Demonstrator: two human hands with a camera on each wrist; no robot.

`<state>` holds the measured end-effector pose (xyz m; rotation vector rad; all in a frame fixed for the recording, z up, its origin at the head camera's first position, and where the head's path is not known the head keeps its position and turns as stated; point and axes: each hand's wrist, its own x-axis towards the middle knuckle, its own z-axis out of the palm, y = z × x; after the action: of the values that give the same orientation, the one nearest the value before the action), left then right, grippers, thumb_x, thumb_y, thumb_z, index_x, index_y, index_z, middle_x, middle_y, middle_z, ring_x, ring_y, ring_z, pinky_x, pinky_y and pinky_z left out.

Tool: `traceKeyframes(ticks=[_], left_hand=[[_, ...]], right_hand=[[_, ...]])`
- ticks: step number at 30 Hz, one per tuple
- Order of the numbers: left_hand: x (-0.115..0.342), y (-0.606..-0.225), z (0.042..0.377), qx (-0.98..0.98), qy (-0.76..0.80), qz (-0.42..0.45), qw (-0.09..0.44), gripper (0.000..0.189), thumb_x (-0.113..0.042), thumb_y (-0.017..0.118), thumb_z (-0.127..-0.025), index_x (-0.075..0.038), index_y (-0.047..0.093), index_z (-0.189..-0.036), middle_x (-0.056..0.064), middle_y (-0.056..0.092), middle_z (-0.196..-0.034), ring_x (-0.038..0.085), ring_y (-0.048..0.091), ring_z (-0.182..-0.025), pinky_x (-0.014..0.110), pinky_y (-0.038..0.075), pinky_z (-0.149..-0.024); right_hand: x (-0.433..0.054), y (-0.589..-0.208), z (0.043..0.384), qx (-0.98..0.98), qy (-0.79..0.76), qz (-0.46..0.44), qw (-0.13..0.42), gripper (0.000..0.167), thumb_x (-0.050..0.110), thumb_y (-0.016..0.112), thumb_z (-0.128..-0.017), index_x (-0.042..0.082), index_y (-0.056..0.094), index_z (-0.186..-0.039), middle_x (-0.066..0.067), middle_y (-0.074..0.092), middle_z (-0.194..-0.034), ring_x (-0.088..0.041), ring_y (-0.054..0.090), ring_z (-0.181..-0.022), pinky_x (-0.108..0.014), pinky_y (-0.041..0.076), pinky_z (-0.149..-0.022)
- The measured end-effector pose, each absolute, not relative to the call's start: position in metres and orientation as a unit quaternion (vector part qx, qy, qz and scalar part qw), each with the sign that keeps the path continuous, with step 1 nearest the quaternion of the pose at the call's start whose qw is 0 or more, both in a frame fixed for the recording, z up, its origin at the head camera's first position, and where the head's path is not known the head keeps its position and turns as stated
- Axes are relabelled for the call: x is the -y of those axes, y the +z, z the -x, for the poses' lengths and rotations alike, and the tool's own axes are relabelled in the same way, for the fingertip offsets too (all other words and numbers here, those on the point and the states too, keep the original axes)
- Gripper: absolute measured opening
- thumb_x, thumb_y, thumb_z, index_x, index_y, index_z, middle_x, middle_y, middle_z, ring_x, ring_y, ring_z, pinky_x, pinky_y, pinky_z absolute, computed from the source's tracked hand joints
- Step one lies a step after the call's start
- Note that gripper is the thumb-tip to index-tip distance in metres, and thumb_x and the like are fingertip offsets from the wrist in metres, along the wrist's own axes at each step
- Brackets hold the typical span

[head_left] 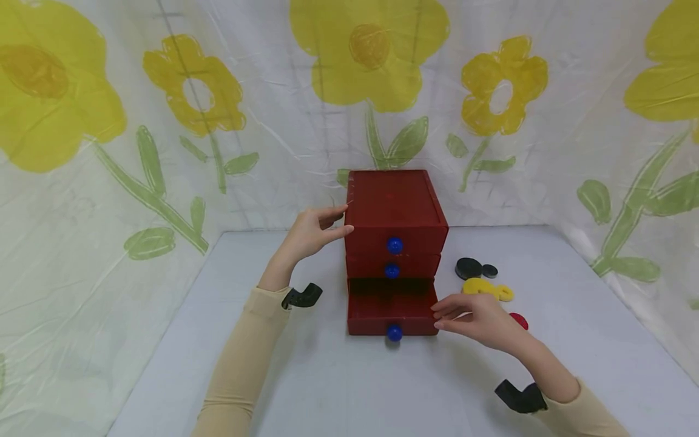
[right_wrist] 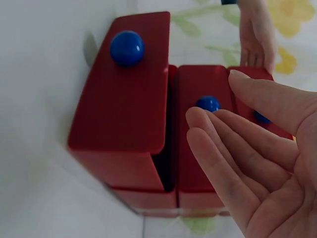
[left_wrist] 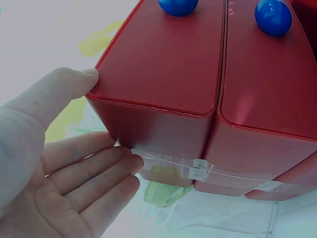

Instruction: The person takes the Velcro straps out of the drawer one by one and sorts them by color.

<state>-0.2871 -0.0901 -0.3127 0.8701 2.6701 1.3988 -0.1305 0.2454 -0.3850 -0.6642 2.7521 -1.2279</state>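
Observation:
A red drawer cabinet point(head_left: 390, 197) with blue knobs point(head_left: 395, 245) stands at the middle of the table. Its bottom drawer point(head_left: 371, 328) is pulled out, while the two drawers above it are closed. My left hand point(head_left: 308, 233) touches the cabinet's upper left side. In the left wrist view its thumb point(left_wrist: 81, 82) rests at the front edge and the extended fingers point(left_wrist: 94, 153) lie by the side wall. My right hand point(head_left: 480, 318) is by the right side of the pulled-out drawer, fingers loosely extended, holding nothing; whether the fingertips touch it I cannot tell.
Right of the cabinet lie a large black round piece point(head_left: 468, 268), a smaller black one point(head_left: 489, 271), a yellow piece with a ring end point(head_left: 480, 287) and a red piece point(head_left: 520, 320) partly behind my right hand. A flowered sheet point(head_left: 273, 170) hangs behind the white table point(head_left: 338, 388).

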Motion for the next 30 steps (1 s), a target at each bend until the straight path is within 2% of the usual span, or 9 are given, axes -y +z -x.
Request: traceKeyframes(ticks=[9, 14, 21, 27, 30], left_hand=[[0.090, -0.313, 0.288, -0.853, 0.442, -0.278, 0.003, 0.060, -0.043, 0.068, -0.085, -0.016, 0.053, -0.137, 0.002, 0.053, -0.139, 0.021, 0.053, -0.125, 0.033, 0.046, -0.102], [0.090, -0.313, 0.288, -0.852, 0.446, -0.274, 0.003, 0.060, -0.043, 0.069, -0.084, -0.016, 0.054, -0.136, 0.002, 0.054, -0.138, 0.022, 0.054, -0.125, 0.037, 0.046, -0.102], [0.089, -0.313, 0.287, -0.853, 0.448, -0.268, 0.009, 0.060, -0.044, 0.069, -0.084, -0.018, 0.053, -0.136, 0.002, 0.053, -0.139, 0.022, 0.053, -0.125, 0.037, 0.046, -0.102], [0.090, -0.313, 0.287, -0.850, 0.453, -0.270, 0.011, 0.060, -0.042, 0.069, -0.085, -0.016, 0.053, -0.137, 0.003, 0.053, -0.139, 0.023, 0.053, -0.126, 0.042, 0.045, -0.102], [0.090, -0.313, 0.287, -0.851, 0.451, -0.270, 0.008, 0.060, -0.043, 0.069, -0.084, -0.017, 0.053, -0.137, 0.002, 0.053, -0.139, 0.023, 0.053, -0.125, 0.040, 0.045, -0.102]], right_hand=[[-0.228, -0.395, 0.134, -0.893, -0.388, 0.223, 0.053, 0.027, 0.031, 0.072, -0.084, 0.013, 0.071, -0.105, 0.008, 0.071, -0.092, -0.001, 0.065, -0.083, -0.016, 0.054, -0.072], [-0.218, -0.403, 0.136, -0.893, -0.379, 0.237, 0.061, 0.024, 0.029, 0.072, -0.084, 0.014, 0.071, -0.103, 0.010, 0.071, -0.090, 0.001, 0.065, -0.082, -0.016, 0.053, -0.073], [-0.205, -0.415, 0.136, -0.895, -0.374, 0.233, 0.071, 0.024, 0.023, 0.073, -0.083, 0.010, 0.072, -0.103, 0.007, 0.072, -0.088, 0.001, 0.065, -0.080, -0.015, 0.053, -0.071], [-0.198, -0.426, 0.136, -0.901, -0.363, 0.224, 0.071, 0.027, 0.024, 0.073, -0.083, 0.005, 0.072, -0.102, 0.004, 0.072, -0.084, -0.001, 0.064, -0.075, -0.014, 0.053, -0.067], [-0.195, -0.431, 0.137, -0.900, -0.370, 0.217, 0.073, 0.027, 0.025, 0.074, -0.083, 0.005, 0.072, -0.101, 0.004, 0.072, -0.084, 0.000, 0.064, -0.074, -0.014, 0.053, -0.067]])
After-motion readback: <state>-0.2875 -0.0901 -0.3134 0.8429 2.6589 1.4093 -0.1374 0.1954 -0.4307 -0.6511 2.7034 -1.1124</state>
